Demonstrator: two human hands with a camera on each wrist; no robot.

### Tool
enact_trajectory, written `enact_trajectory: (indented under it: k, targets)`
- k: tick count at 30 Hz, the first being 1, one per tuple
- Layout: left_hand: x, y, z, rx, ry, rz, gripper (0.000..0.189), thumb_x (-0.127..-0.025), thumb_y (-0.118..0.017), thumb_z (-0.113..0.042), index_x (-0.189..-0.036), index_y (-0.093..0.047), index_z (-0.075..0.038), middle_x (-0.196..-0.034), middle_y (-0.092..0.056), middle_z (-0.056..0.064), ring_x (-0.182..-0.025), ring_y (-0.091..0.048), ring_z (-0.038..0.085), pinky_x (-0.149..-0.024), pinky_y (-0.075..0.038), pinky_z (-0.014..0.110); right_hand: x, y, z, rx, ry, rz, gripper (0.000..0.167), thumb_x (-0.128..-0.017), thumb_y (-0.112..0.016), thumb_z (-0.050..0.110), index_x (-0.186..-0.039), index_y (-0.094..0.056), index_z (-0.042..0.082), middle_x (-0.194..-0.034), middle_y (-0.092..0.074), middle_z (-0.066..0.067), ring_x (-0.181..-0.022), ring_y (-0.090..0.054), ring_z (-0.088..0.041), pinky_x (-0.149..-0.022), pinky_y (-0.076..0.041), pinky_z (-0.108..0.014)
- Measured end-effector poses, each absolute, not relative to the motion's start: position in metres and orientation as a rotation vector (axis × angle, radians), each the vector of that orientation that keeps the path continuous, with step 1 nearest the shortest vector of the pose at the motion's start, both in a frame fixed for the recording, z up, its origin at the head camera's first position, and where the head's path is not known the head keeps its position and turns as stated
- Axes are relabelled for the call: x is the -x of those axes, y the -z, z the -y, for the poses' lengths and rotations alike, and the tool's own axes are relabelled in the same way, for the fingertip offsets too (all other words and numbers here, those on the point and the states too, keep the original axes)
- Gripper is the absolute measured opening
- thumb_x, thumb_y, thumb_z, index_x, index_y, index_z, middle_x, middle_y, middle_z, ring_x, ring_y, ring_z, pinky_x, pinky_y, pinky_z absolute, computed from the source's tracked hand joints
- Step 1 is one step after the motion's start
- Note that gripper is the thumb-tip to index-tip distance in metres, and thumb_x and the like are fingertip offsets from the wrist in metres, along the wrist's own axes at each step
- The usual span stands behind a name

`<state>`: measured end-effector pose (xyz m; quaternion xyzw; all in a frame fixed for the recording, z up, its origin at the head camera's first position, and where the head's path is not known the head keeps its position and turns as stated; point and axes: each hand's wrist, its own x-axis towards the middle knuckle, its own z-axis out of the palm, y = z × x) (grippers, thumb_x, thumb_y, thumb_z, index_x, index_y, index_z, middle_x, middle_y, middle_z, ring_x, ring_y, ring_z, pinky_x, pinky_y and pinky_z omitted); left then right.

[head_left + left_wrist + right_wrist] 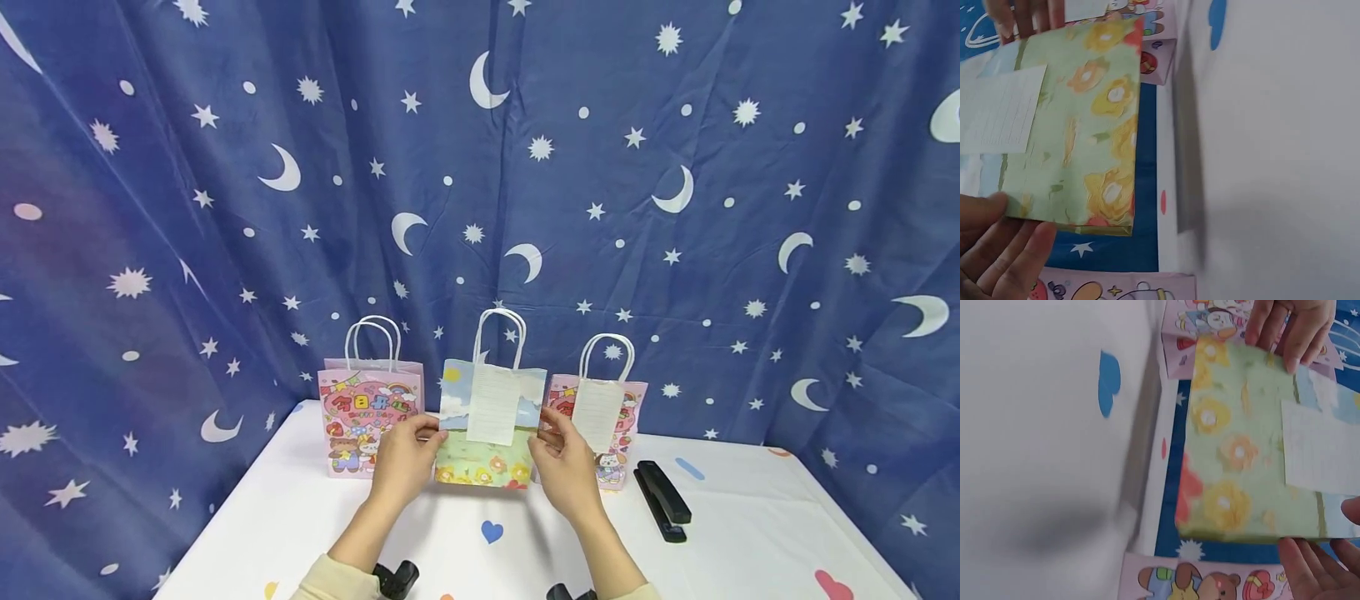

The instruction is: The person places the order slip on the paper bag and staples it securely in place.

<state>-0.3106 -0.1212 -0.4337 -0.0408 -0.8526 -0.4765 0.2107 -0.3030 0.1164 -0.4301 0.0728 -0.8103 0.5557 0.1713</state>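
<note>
Between both hands is a paper gift bag (487,467) with a painted sky, a green meadow and yellow flowers. Its white twisted handles stand up, and a lined paper slip (493,404) lies over its upper front. My left hand (407,458) grips the bag's left side edge, thumb in front and fingers behind. On the opposite edge my right hand (562,461) holds it the same way. In the left wrist view the flowered bottom (1113,187) of the bag hangs over the table, its shadow apart from it.
A pink cartoon gift bag (371,417) stands at the left rear. Another pink bag (633,417) with a lined slip (597,415) stands to the right, partly behind my right hand. A black stapler (663,498) lies on the white tablecloth (742,517). A blue starry curtain (570,192) hangs behind.
</note>
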Motion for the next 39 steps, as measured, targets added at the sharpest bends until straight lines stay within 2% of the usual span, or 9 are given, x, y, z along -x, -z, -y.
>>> enact_trajectory:
  k: [4, 7, 13, 16, 20, 33, 39]
  targets:
    - [0.313, 0.441, 0.118, 0.097, 1.280, 2.358, 0.012, -0.095, -0.073, -0.011, -0.105, -0.075, -0.005, -0.095, -0.080, 0.007, -0.087, -0.076, 0.020, -0.079, -0.059, 0.040, 0.300, 0.434, -0.111, -0.248, -1.668, 2.338, 0.063, -0.098, -0.062, 0.005, -0.157, -0.040, 0.007, -0.159, -0.044, -0.022, -0.135, -0.058, -0.040, -0.105, -0.054, -0.038]
    - [0.312, 0.445, 0.115, 0.107, 1.301, 2.351, 0.021, -0.097, -0.069, -0.007, -0.116, -0.072, 0.000, -0.105, -0.079, 0.015, -0.095, -0.077, 0.027, -0.084, -0.062, 0.042, 0.300, 0.438, -0.108, -0.300, -1.745, 2.337, 0.072, -0.097, -0.060, 0.002, -0.162, -0.029, 0.004, -0.164, -0.034, -0.026, -0.144, -0.047, -0.045, -0.114, -0.045, -0.045]
    - [0.309, 0.449, 0.110, 0.124, 1.300, 2.420, 0.041, -0.098, -0.065, -0.007, -0.136, -0.059, 0.007, -0.123, -0.071, 0.028, -0.110, -0.073, 0.039, -0.095, -0.058, 0.050, 0.307, 0.448, -0.102, -0.397, -1.891, 2.282, 0.080, -0.096, -0.056, -0.006, -0.164, -0.014, 0.000, -0.168, -0.021, -0.029, -0.152, -0.032, -0.048, -0.122, -0.031, -0.054]
    - [0.308, 0.450, 0.109, 0.111, 1.259, 2.461, 0.047, -0.098, -0.066, -0.010, -0.140, -0.055, 0.008, -0.126, -0.069, 0.030, -0.115, -0.070, 0.043, -0.100, -0.055, 0.056, 0.310, 0.453, -0.100, -0.456, -1.949, 2.247, 0.082, -0.094, -0.055, -0.009, -0.164, -0.011, 0.000, -0.167, -0.022, -0.030, -0.150, -0.034, -0.049, -0.120, -0.035, -0.055]
    - [0.309, 0.451, 0.107, 0.106, 1.190, 2.495, 0.052, -0.095, -0.068, -0.011, -0.141, -0.054, 0.010, -0.124, -0.069, 0.031, -0.115, -0.068, 0.048, -0.099, -0.054, 0.059, 0.312, 0.457, -0.097, -0.507, -1.977, 2.229, 0.084, -0.092, -0.055, -0.011, -0.163, -0.011, 0.001, -0.166, -0.025, -0.031, -0.150, -0.036, -0.049, -0.118, -0.039, -0.054]
    - [0.306, 0.449, 0.103, 0.126, 1.164, 2.556, 0.063, -0.093, -0.072, -0.016, -0.143, -0.049, 0.015, -0.135, -0.062, 0.036, -0.123, -0.061, 0.054, -0.104, -0.049, 0.063, 0.313, 0.459, -0.103, -0.508, -1.936, 2.273, 0.091, -0.090, -0.056, -0.011, -0.165, -0.005, 0.002, -0.171, -0.009, -0.026, -0.157, -0.019, -0.047, -0.124, -0.026, -0.055]
    - [0.302, 0.444, 0.108, 0.101, 1.173, 2.603, 0.067, -0.095, -0.072, -0.021, -0.145, -0.046, 0.015, -0.138, -0.059, 0.037, -0.126, -0.058, 0.054, -0.105, -0.048, 0.064, 0.308, 0.460, -0.102, -0.441, -1.840, 2.323, 0.090, -0.091, -0.061, -0.007, -0.164, -0.010, 0.000, -0.170, -0.014, -0.027, -0.156, -0.021, -0.047, -0.125, -0.023, -0.056]
